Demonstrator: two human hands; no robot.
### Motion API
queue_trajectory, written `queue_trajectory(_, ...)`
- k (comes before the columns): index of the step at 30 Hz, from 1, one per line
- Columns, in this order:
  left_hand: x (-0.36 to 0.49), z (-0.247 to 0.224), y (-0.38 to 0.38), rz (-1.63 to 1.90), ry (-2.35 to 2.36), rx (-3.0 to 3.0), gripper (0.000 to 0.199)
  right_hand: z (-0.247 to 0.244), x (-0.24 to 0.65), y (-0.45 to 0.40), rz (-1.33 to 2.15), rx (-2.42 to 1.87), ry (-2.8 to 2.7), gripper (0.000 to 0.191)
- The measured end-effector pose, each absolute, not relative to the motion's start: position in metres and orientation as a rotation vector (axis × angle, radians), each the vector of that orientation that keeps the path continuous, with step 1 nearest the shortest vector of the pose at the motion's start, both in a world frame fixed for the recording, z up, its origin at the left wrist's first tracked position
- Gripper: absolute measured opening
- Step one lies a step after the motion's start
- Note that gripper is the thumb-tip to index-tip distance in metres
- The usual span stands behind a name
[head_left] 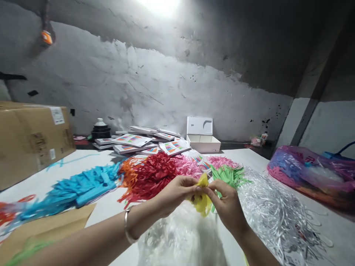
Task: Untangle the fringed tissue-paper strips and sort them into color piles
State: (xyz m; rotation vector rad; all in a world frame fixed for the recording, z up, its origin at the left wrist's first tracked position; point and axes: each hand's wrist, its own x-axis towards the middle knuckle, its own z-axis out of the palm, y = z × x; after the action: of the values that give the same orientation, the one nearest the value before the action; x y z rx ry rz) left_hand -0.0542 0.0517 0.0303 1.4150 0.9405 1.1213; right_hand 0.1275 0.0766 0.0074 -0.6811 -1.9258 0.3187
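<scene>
Between my two hands is a crumpled piece of yellow tissue paper [203, 203], pinched near its middle. My left hand [181, 190] grips it from the left with thumb and finger. From the other side, my right hand [226, 201] pinches the same yellow paper, its fingertips close to the left ones. Just behind them lies a bunch of green paper fringe [226, 175]. Below the hands spreads a heap of clear plastic bags [183, 236]. Red paper fringe [158, 171] sits behind my left hand.
Blue fringe [83, 184] and orange fringe [129, 170] lie left, pink fringe [187, 166] behind. Silver tinsel [277, 210] and a filled pink plastic bag [307, 170] are right. Flat printed packs [133, 140] and an open white box [203, 142] stand back; a cardboard box [30, 140] left.
</scene>
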Motion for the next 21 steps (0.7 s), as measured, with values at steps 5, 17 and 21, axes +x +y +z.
queue_trajectory(5,-0.085,0.032,-0.018,0.986,0.893,1.226,0.048,-0.001,0.119,0.025,1.001,-0.670,-1.803,0.032)
queue_trajectory(17,-0.106,0.011,-0.085,0.995,1.226,1.639,0.055,-0.035,0.084,-0.046,0.606,-0.524,-1.971,0.019)
queue_trajectory(21,-0.107,-0.004,-0.091,0.963,1.459,2.080,0.043,-0.035,0.078,-0.058,0.601,-0.593,-1.901,0.022)
